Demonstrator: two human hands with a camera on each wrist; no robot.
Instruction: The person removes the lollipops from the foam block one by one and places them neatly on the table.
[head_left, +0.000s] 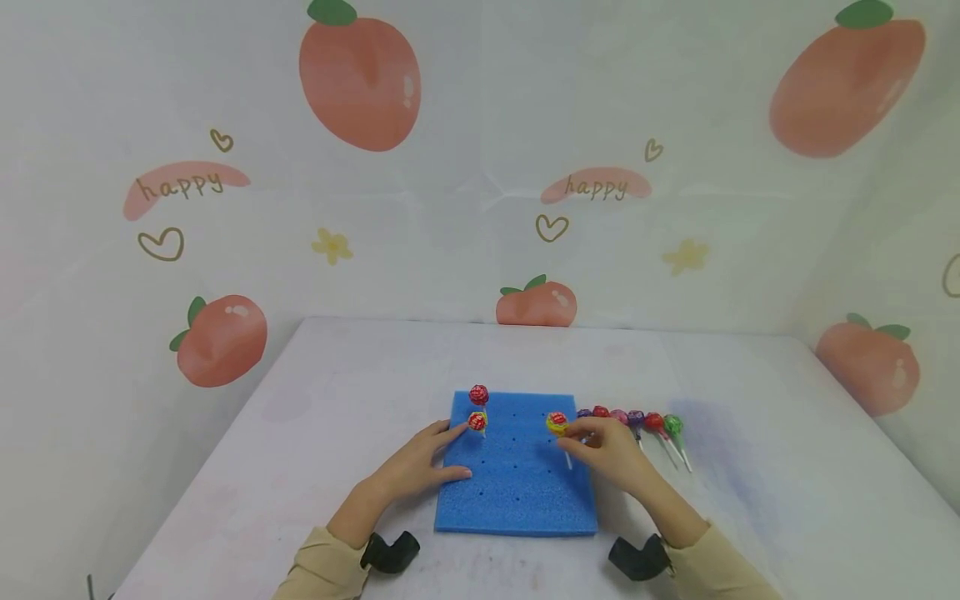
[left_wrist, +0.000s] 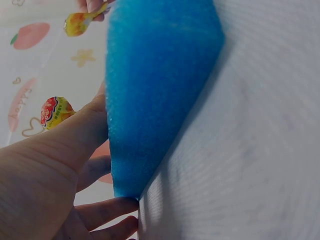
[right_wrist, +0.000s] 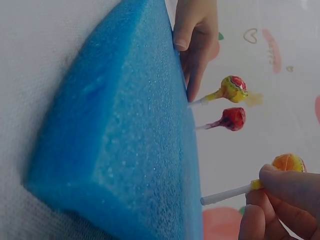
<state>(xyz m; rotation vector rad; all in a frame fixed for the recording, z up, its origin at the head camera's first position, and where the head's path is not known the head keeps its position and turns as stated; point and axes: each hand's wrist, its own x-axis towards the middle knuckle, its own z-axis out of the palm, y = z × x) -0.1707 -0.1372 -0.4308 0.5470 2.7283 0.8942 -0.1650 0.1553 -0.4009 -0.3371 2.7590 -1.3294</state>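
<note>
My right hand (head_left: pixel 606 452) pinches a yellow-and-red lollipop (head_left: pixel 557 423) just below its wrapped head, over the right side of a blue foam board (head_left: pixel 517 475). In the right wrist view the lollipop's white stick (right_wrist: pixel 226 194) points toward the foam, its tip close to the surface. My left hand (head_left: pixel 416 467) rests at the board's left edge, thumb on top and fingers extended along the side. Two lollipops stand in the board near the left fingertips: a red one (right_wrist: pixel 233 119) and a yellow-and-red one (right_wrist: pixel 234 89). Rows of small holes dot the foam.
Right of the board, several lollipops lie in a row on the white table, including a green one (head_left: pixel 672 425) and a red one (head_left: pixel 654 422) at the near end. A printed white cloth wall (head_left: pixel 450 233) rises behind the table.
</note>
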